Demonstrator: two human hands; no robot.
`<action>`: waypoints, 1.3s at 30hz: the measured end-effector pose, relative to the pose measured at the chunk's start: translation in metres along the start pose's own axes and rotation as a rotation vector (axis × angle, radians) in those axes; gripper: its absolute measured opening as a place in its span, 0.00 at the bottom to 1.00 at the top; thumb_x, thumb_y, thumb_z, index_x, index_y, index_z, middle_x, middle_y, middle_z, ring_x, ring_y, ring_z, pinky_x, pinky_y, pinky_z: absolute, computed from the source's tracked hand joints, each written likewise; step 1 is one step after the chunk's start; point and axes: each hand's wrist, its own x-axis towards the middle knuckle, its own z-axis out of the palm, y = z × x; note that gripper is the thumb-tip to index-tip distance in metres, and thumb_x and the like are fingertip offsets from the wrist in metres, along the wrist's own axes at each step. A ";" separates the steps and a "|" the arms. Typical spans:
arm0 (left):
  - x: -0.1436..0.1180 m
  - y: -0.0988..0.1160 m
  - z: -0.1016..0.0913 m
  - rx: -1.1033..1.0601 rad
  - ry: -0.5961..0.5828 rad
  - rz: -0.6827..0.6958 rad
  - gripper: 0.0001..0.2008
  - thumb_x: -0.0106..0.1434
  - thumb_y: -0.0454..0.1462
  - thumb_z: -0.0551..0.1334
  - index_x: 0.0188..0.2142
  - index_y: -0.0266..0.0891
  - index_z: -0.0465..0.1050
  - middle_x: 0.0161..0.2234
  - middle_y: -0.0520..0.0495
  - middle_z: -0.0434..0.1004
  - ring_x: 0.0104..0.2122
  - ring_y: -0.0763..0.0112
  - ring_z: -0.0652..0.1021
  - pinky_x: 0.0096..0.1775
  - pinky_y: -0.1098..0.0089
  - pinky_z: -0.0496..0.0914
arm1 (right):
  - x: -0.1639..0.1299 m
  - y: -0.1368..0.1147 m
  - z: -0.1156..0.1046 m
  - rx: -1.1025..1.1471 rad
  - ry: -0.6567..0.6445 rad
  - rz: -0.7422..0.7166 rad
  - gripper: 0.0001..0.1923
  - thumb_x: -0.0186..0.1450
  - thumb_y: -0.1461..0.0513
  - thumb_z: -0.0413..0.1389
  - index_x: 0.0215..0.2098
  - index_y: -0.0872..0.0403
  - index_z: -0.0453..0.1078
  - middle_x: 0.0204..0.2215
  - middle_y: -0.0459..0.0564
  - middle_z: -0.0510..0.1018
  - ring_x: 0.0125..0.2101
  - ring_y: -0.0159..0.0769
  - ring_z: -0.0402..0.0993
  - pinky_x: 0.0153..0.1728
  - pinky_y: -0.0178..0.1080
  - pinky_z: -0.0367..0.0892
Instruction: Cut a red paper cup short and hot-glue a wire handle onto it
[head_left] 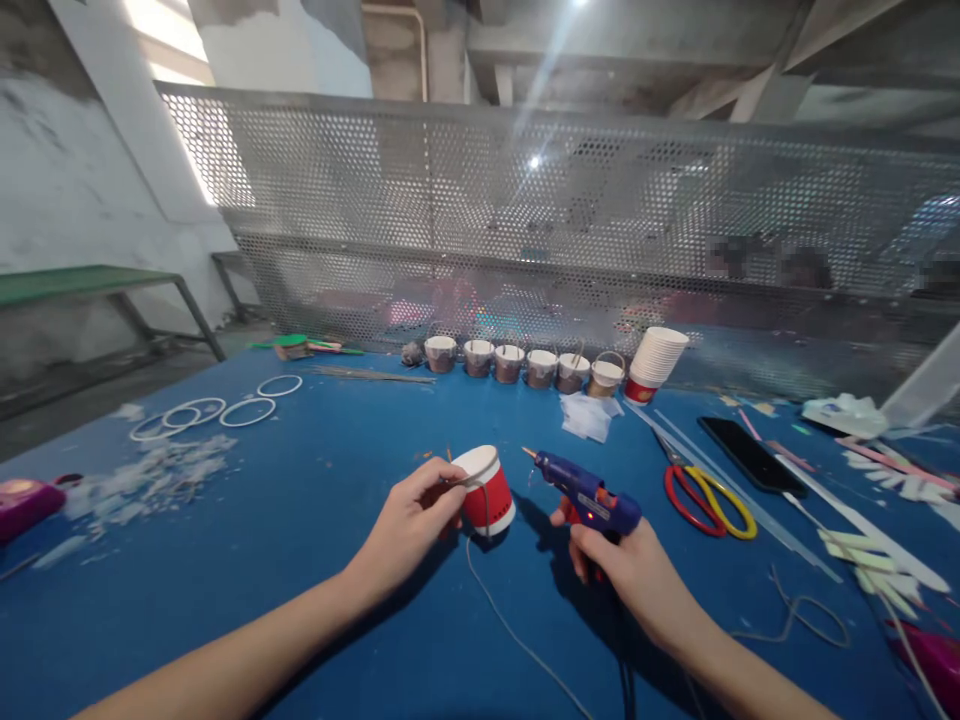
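My left hand (411,522) holds a red and white paper cup (486,490) upside down on the blue table (285,510), fingers pressing a thin grey cord (502,620) against its side. My right hand (619,560) grips a blue glue gun (589,495), its orange nozzle pointing left toward the cup, a short gap between them. The cord trails from the cup toward me across the table.
A row of several small filled cups (525,362) and a stack of paper cups (654,362) stand at the back by a perforated metal screen (525,220). Red and yellow scissors (709,497), a black phone (750,455), white rings (217,408), paper scraps (142,480) and strips lie around.
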 end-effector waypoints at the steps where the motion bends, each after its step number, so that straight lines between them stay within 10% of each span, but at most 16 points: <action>1: -0.001 0.000 0.001 0.008 -0.003 0.001 0.09 0.57 0.42 0.59 0.29 0.38 0.71 0.21 0.54 0.69 0.20 0.75 0.69 0.24 0.72 0.62 | -0.005 -0.002 0.001 -0.021 0.005 -0.019 0.17 0.58 0.50 0.55 0.33 0.56 0.70 0.13 0.40 0.66 0.16 0.31 0.63 0.21 0.34 0.62; 39: -0.015 0.003 0.007 0.102 0.044 0.085 0.10 0.57 0.42 0.58 0.25 0.40 0.71 0.20 0.53 0.66 0.20 0.74 0.66 0.22 0.74 0.60 | -0.026 -0.003 0.025 -0.467 0.051 -0.588 0.08 0.65 0.59 0.53 0.28 0.52 0.66 0.18 0.43 0.72 0.17 0.28 0.63 0.20 0.31 0.60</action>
